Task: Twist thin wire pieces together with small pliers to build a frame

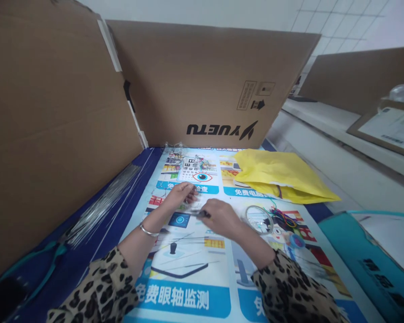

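Over the printed sheet, my left hand (186, 194) has its fingers pinched together. What sits at its fingertips is blurred, perhaps a thin wire. Close by on the right, my right hand (222, 217) is wrapped round a small tool with a dark end (204, 214) and a greyish metal part pointing at the left hand. Its exact kind is smeared by motion. Under the hands lie several thin straight wires (185, 237). To the right of my right forearm rests a clear round dish or ring (259, 220), with coloured cords (286, 217) beside it.
Tall cardboard panels (188, 80) stand behind and at the left. A bundle of silvery wires (103, 204) and teal-handled pliers (54, 255) lie on the left. A yellow bag (286, 172) and a teal box (366, 260) are at the right. Fine tangled material (175, 150) lies at the back.
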A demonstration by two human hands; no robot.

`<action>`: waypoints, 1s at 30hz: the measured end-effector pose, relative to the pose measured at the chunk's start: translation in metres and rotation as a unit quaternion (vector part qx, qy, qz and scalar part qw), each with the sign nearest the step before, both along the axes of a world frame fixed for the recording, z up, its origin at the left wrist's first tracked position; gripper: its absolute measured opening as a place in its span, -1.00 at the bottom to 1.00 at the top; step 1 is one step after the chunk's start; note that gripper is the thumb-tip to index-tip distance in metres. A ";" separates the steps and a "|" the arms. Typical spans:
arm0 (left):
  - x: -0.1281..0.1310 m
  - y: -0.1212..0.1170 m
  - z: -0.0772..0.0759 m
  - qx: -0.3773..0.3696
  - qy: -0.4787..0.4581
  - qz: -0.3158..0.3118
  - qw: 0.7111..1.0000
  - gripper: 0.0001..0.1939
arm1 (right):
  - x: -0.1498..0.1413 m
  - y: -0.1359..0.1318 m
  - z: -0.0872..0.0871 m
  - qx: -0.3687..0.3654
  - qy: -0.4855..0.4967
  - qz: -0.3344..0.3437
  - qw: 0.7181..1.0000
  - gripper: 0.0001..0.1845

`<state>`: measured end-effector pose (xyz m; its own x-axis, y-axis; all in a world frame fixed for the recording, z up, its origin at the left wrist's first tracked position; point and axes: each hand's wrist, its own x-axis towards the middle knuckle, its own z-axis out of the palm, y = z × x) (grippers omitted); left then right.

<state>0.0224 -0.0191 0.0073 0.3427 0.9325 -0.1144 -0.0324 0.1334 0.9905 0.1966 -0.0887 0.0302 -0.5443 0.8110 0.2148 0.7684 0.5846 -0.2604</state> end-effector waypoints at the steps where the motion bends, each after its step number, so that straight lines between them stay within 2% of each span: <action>1: 0.000 0.000 0.001 0.004 0.006 0.001 1.000 -0.62 | -0.008 -0.008 0.004 -0.023 -0.010 0.062 0.998 -0.72; 2: 0.000 0.000 0.002 0.007 0.011 0.002 1.000 -0.63 | -0.017 -0.017 0.007 -0.042 -0.022 0.115 0.992 -0.69; 4: 0.001 -0.001 0.004 0.012 0.018 0.009 1.000 -0.65 | -0.031 -0.033 0.009 -0.063 -0.054 0.178 0.981 -0.57; 7: 0.002 -0.001 0.005 0.021 0.003 0.015 1.000 -0.69 | -0.043 -0.050 0.008 -0.064 -0.089 0.209 0.972 -0.46; 9: 0.003 0.000 0.003 0.028 -0.007 0.010 1.000 -0.72 | -0.047 -0.056 0.006 -0.056 -0.100 0.207 0.971 -0.46; 14: 0.002 0.006 -0.007 0.047 0.016 0.025 0.998 -0.78 | -0.048 -0.059 0.006 -0.058 -0.109 0.197 0.973 -0.70; 17: 0.001 0.008 -0.011 0.086 0.052 0.033 0.994 -0.79 | -0.049 -0.060 0.008 -0.050 -0.113 0.201 0.972 -0.83; 20: 0.000 0.006 -0.010 0.121 0.101 0.041 0.987 -0.78 | -0.051 -0.064 0.009 -0.030 -0.119 0.180 0.976 -0.85; 24: -0.003 0.005 -0.005 0.147 0.154 0.061 0.975 -0.76 | -0.056 -0.072 0.007 0.010 -0.135 0.162 0.977 -0.85; 30: -0.016 0.006 0.019 0.168 0.104 0.092 0.976 -0.76 | -0.064 -0.085 0.003 0.063 -0.174 0.183 0.966 -0.96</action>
<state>0.0061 -0.0130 0.0266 0.1677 0.9730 0.1584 0.1818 -0.1885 0.9651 0.1325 -0.1736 0.0329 -0.8461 0.5306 0.0511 0.5330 0.8434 0.0679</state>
